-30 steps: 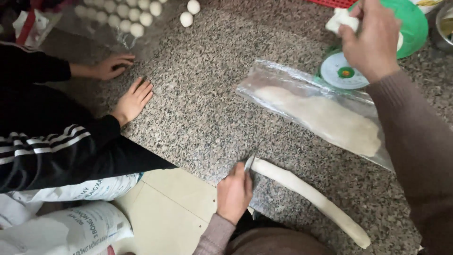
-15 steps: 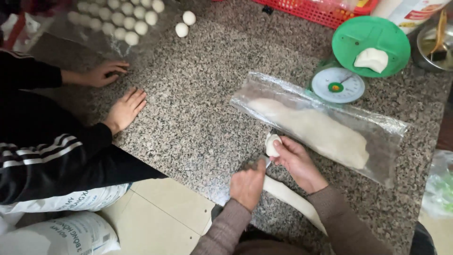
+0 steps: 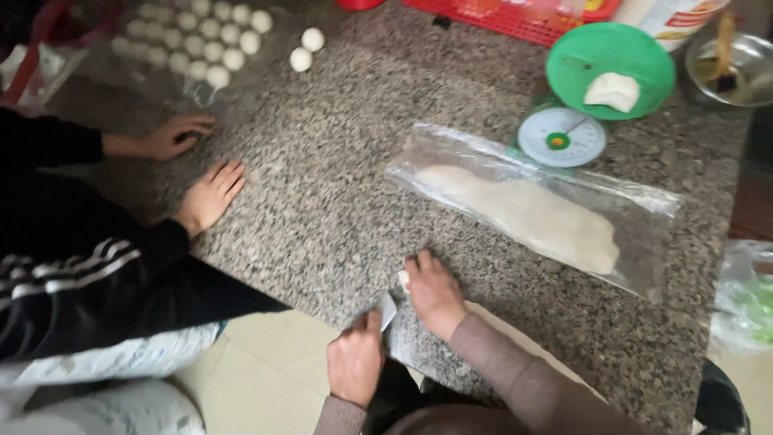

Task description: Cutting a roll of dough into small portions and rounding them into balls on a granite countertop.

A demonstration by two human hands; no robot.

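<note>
Lower centre of the frame: we are gripping a scraper [image 3: 388,310] in our closed left hand [image 3: 355,362], blade against the counter [image 3: 338,201]. Our right hand [image 3: 435,294] is lying curled over the dough rope [image 3: 403,279], only its tip showing. Centre right: bagged dough [image 3: 523,213]. Upper right: green scale [image 3: 600,89] carrying a dough piece [image 3: 612,90]. Upper left: another person's hands [image 3: 211,193] are resting flat.

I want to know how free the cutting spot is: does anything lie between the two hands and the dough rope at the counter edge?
Nothing visible does. The right hand already rests on the end of the dough rope, and the left hand holds the scraper blade right beside it. The bagged dough lies apart, farther back on the counter.
</note>
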